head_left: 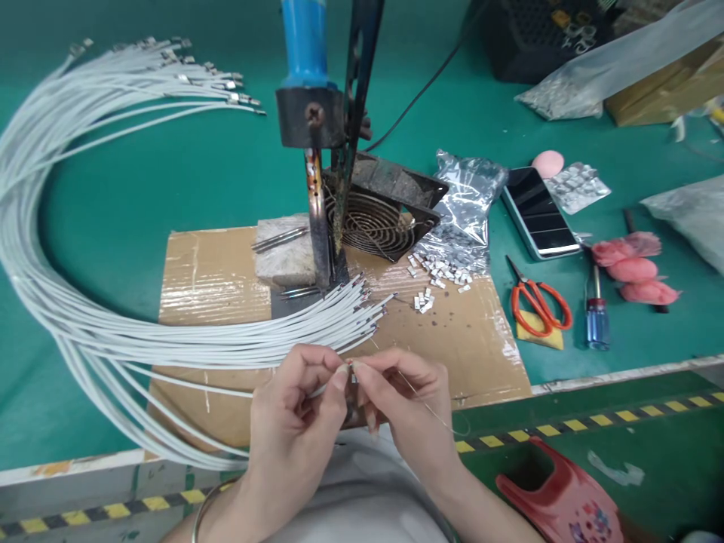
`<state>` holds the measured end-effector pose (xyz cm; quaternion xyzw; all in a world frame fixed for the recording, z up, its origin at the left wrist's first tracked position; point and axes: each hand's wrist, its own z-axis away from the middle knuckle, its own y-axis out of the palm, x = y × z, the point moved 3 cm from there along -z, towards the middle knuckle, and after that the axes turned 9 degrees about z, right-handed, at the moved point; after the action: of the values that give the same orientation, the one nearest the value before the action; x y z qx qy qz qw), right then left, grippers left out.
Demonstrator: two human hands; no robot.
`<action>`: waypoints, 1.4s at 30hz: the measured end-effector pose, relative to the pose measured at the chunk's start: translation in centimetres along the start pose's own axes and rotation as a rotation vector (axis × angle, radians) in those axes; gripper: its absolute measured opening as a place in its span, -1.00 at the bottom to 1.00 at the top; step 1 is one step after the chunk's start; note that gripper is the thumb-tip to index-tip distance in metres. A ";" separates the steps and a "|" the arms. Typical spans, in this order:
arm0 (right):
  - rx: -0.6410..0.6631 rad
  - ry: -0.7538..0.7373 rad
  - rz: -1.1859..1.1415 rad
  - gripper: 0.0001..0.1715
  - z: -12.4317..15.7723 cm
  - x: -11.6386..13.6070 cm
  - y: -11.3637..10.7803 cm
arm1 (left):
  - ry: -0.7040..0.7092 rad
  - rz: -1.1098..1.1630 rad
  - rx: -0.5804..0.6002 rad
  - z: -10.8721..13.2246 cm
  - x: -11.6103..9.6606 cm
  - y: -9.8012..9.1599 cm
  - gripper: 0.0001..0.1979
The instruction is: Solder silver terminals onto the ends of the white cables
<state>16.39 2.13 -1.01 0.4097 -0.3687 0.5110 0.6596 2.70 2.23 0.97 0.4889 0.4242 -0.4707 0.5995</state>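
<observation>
The left hand and right hand meet at lower center of the frame. The left thumb and index finger are pinched narrow on a smooth, round white cable; the right thumb and index finger close on a small, shiny metal part at its end, the exact contact being partly hidden. A thin, curved wire extends across the right hand. A curved bundle of white cables sweeps from upper left to center, over creased brown cardboard. At upper center stands a soldering iron with a cylindrical blue handle, beside a grimy, ring-grilled fan. Rectangular metal clips lie loose right of center.
</observation>
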 end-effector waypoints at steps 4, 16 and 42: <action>-0.085 -0.086 0.070 -0.59 0.9 -0.6 0.4 | -0.064 0.049 0.017 0.5 0.1 0.3 -0.88; 0.121 0.112 -0.068 -0.68 -1.2 0.7 -1.5 | -0.148 -0.194 -0.299 -0.2 -2.4 1.0 -0.93; 0.134 0.135 -0.089 -0.61 -1.2 0.1 -0.3 | -0.046 -0.233 -0.312 -0.1 -2.0 0.7 -0.90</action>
<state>16.74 3.19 -1.44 0.4336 -0.2701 0.5310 0.6761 2.99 2.66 3.06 0.3268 0.5320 -0.4766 0.6188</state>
